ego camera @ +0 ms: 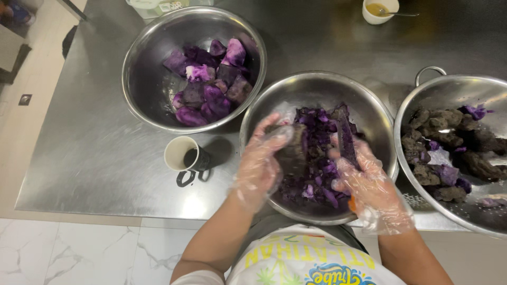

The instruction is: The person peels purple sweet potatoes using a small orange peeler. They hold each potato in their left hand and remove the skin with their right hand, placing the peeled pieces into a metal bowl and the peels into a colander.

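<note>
A stainless steel table (95, 158) carries three metal vessels. At the far left sits a steel bowl (142, 79) with peeled purple yam chunks (211, 82). At the right edge a colander (422, 89) holds dark, rough-skinned unpeeled yam pieces (438, 129). Between them, nearest the person, the middle bowl (369, 111) collects purple peelings and scraps (317, 158).

Over that middle bowl, the left hand (259, 166), in a loose clear plastic glove, is wrapped around a dark yam piece (293, 150), fingers curled over its top. The right hand (364, 184), gloved too, grips a knife (346, 140) with its blade pointing away over the scraps.

The cooked yam looks soft and crumbly, likely slick under the glove, so a broad, cupped hold around its thick middle seems safer than a pinch at an end.

A paper cup (182, 154) with dark liquid stands left of the middle bowl, and a small white cup with a spoon (377, 10) sits at the far edge.
</note>
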